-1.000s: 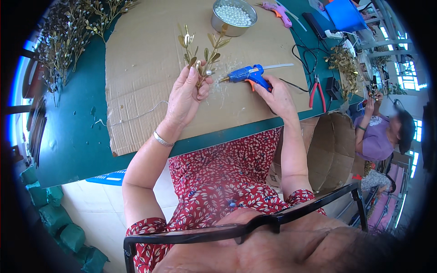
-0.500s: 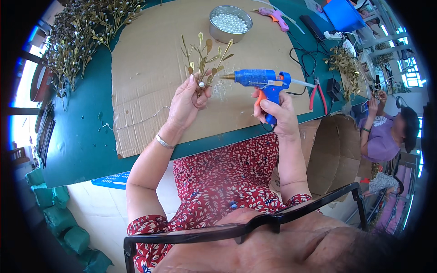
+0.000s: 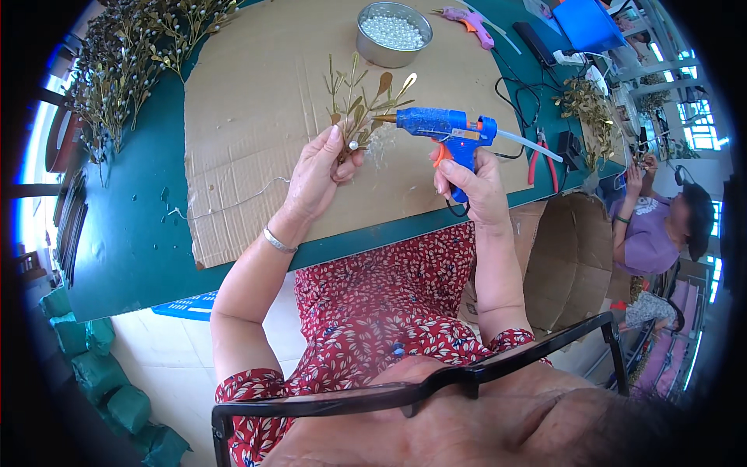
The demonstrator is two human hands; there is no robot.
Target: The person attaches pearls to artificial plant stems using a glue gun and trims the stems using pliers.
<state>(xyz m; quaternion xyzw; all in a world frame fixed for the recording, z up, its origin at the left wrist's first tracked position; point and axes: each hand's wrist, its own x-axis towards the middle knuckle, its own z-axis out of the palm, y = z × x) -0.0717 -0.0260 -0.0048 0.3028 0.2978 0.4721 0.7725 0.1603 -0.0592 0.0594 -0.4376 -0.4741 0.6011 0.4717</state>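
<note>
My left hand (image 3: 320, 167) pinches the stem of a gold artificial leaf spray (image 3: 359, 110), its leaves fanning out above my fingers. A white pearl bead (image 3: 353, 145) sits on the spray beside my fingertips. In my right hand (image 3: 481, 187) is a blue hot glue gun (image 3: 440, 124), my fingers wrapped round its grip by the orange trigger. The gun's brass nozzle is at the right side of the spray's leaves; whether it touches them I cannot tell. A clear glue stick (image 3: 529, 146) sticks out of the gun's back end.
A round tin of pearl beads (image 3: 393, 56) stands on the cardboard sheet (image 3: 257, 101). Beyond lies a pink glue gun (image 3: 471, 25). Red-handled pliers (image 3: 545, 159) and black cords are at right. Finished-looking sprays (image 3: 117, 70) pile up far left. A co-worker in purple (image 3: 650, 229) sits at right.
The glue gun has shifted slightly left and up, bringing its nozzle up to the leaves. The spray has moved a little right and tilted. The cardboard appears shifted slightly left.
</note>
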